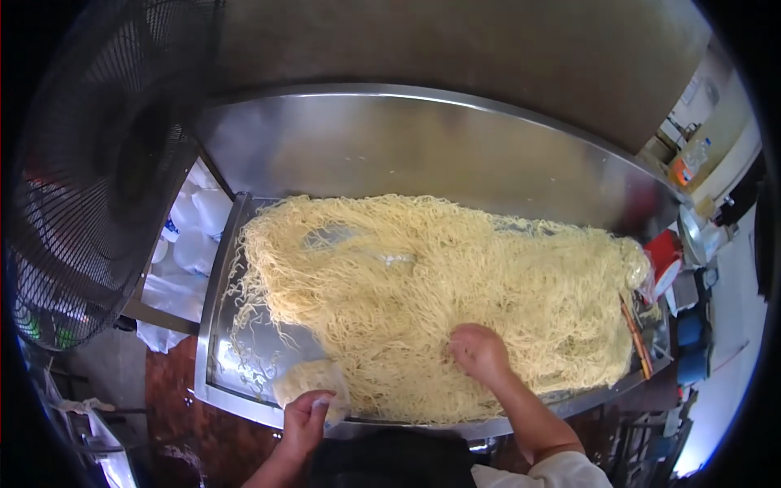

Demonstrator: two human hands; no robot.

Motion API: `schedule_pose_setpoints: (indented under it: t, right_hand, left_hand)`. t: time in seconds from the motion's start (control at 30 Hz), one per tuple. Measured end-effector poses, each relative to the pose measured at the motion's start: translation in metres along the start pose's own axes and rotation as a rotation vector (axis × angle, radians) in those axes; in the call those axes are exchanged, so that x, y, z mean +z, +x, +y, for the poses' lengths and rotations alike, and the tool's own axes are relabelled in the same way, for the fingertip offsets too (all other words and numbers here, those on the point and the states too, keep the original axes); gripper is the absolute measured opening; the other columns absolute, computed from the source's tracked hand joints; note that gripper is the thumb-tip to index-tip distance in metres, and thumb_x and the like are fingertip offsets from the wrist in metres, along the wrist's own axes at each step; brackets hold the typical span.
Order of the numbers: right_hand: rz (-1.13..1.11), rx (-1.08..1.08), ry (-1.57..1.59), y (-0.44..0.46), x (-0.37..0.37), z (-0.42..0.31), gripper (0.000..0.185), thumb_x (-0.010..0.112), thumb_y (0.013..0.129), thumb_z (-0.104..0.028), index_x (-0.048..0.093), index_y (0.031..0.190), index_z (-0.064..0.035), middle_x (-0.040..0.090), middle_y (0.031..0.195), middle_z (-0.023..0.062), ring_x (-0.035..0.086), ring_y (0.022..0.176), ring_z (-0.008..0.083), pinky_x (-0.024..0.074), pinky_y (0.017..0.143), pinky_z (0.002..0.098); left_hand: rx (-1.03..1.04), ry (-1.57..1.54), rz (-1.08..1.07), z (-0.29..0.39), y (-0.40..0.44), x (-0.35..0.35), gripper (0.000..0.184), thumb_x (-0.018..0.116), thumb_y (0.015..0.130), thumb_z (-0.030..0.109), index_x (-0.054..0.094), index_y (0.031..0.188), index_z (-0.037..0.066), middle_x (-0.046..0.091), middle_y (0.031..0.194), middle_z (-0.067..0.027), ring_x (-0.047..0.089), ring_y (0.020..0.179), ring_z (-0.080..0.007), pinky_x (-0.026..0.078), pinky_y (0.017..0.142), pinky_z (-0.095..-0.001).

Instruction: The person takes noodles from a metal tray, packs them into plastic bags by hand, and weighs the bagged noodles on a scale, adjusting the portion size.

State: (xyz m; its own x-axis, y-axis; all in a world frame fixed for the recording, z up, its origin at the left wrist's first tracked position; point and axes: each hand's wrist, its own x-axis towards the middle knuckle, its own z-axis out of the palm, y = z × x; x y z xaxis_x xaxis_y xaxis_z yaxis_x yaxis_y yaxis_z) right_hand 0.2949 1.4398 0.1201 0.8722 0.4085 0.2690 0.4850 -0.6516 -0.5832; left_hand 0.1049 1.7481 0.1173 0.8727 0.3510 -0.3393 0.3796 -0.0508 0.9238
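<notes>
A wide heap of pale yellow noodles (423, 276) covers most of a metal tray-like table (244, 358). My left hand (305, 419) is closed on the edge of a clear plastic bag (333, 382) that has noodles inside. The bag is over the table's near left corner. On the near side of the heap, my right hand (480, 354) reaches in with curled fingers closed on noodles. Its fingertips are partly hidden among the strands.
A large black fan (106, 163) stands at the left. White plastic jugs (195, 220) are behind the tray's left edge. Long sticks (636, 337) lie at its right end, near a red container (663, 254). A raised metal panel (455, 138) backs the tray.
</notes>
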Motion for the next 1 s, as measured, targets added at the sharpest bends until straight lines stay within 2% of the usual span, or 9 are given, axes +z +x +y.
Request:
schedule_pose_setpoints:
  t: [0.33, 0.53, 0.63, 0.67, 0.73, 0.77, 0.83, 0.93, 1.0]
  right_hand:
    - [0.124, 0.09, 0.058, 0.072, -0.032, -0.006, 0.011, 0.066, 0.08, -0.012, 0.067, 0.089, -0.0067, 0.066, 0.092, 0.0107, 0.064, 0.086, 0.0281, 0.0504, 0.074, 0.035]
    - [-0.142, 0.025, 0.053, 0.074, -0.025, -0.027, 0.018, 0.07, 0.078, -0.017, 0.067, 0.092, -0.0065, 0.066, 0.095, 0.0103, 0.063, 0.089, 0.0271, 0.0511, 0.076, 0.0342]
    - [-0.392, -0.245, 0.108, 0.064, -0.012, -0.054, 0.037, 0.075, 0.072, -0.025, 0.065, 0.102, -0.0078, 0.064, 0.105, 0.0106, 0.06, 0.098, 0.029, 0.0486, 0.085, 0.0387]
    - [-0.509, -0.308, 0.142, 0.054, -0.001, -0.072, 0.043, 0.077, 0.07, -0.027, 0.064, 0.106, -0.0078, 0.062, 0.111, 0.0104, 0.058, 0.104, 0.0301, 0.0463, 0.09, 0.041]
    - [-0.555, -0.54, 0.091, 0.035, 0.022, -0.111, 0.049, 0.076, 0.07, -0.025, 0.061, 0.112, -0.0067, 0.058, 0.118, 0.0102, 0.05, 0.116, 0.0324, 0.0354, 0.102, 0.0467]
    - [-0.501, -0.556, 0.036, 0.029, 0.038, -0.117, 0.047, 0.075, 0.069, -0.024, 0.061, 0.11, -0.006, 0.057, 0.118, 0.0101, 0.048, 0.119, 0.0328, 0.0325, 0.104, 0.0478]
    - [-0.398, -0.582, -0.08, 0.024, 0.068, -0.111, 0.043, 0.074, 0.068, -0.02, 0.061, 0.107, -0.0047, 0.055, 0.118, 0.0098, 0.043, 0.124, 0.0335, 0.0265, 0.107, 0.0501]
    - [-0.306, -0.502, -0.115, 0.035, 0.071, -0.1, 0.036, 0.071, 0.065, -0.015, 0.062, 0.098, -0.0079, 0.059, 0.106, 0.0088, 0.051, 0.115, 0.031, 0.0235, 0.108, 0.0521]
    - [-0.48, -0.354, -0.015, 0.047, 0.055, -0.11, 0.034, 0.074, 0.061, -0.02, 0.061, 0.091, -0.0101, 0.06, 0.096, 0.007, 0.055, 0.106, 0.0301, 0.0305, 0.103, 0.0511]
  left_hand:
    - [0.037, -0.014, 0.076, 0.006, -0.014, -0.011, 0.021, 0.055, 0.094, 0.015, 0.066, 0.098, -0.003, 0.068, 0.092, -0.0085, 0.061, 0.086, -0.0139, 0.048, 0.078, -0.0276]
    - [0.124, 0.136, 0.109, 0.022, -0.028, -0.008, 0.024, 0.053, 0.094, 0.017, 0.066, 0.1, -0.003, 0.067, 0.09, -0.0081, 0.06, 0.083, -0.0121, 0.048, 0.076, -0.0268]
    - [-0.005, -0.127, 0.15, 0.036, -0.027, -0.019, 0.024, 0.052, 0.094, 0.015, 0.067, 0.1, -0.002, 0.067, 0.089, -0.0079, 0.058, 0.079, -0.0101, 0.047, 0.073, -0.0251]
    - [-0.032, -0.22, 0.126, 0.048, -0.027, -0.026, 0.023, 0.052, 0.093, 0.015, 0.066, 0.1, -0.002, 0.064, 0.08, -0.0038, 0.053, 0.068, -0.0066, 0.044, 0.064, -0.0221]
    - [0.029, -0.375, 0.055, 0.067, -0.021, -0.04, 0.021, 0.053, 0.091, 0.013, 0.066, 0.099, -0.002, 0.059, 0.07, 0.001, 0.045, 0.058, -0.0041, 0.038, 0.055, -0.0206]
    - [0.051, -0.355, 0.131, 0.082, -0.02, -0.036, 0.02, 0.053, 0.09, 0.011, 0.065, 0.099, -0.002, 0.053, 0.063, 0.0045, 0.039, 0.052, -0.0023, 0.032, 0.05, -0.0199]
    - [0.066, -0.369, 0.189, 0.08, -0.023, -0.061, 0.017, 0.053, 0.089, 0.011, 0.064, 0.094, -0.002, 0.053, 0.062, 0.0025, 0.041, 0.051, -0.003, 0.031, 0.048, -0.0193]
    - [0.204, -0.31, 0.331, 0.092, -0.031, -0.082, 0.019, 0.052, 0.091, 0.019, 0.061, 0.086, 0.003, 0.045, 0.055, 0.005, 0.035, 0.044, -0.0026, 0.025, 0.042, -0.0196]
    - [0.237, -0.269, 0.332, 0.07, -0.032, -0.106, 0.02, 0.054, 0.087, 0.017, 0.062, 0.095, 0.0, 0.047, 0.058, 0.0052, 0.037, 0.047, -0.0022, 0.027, 0.045, -0.0183]
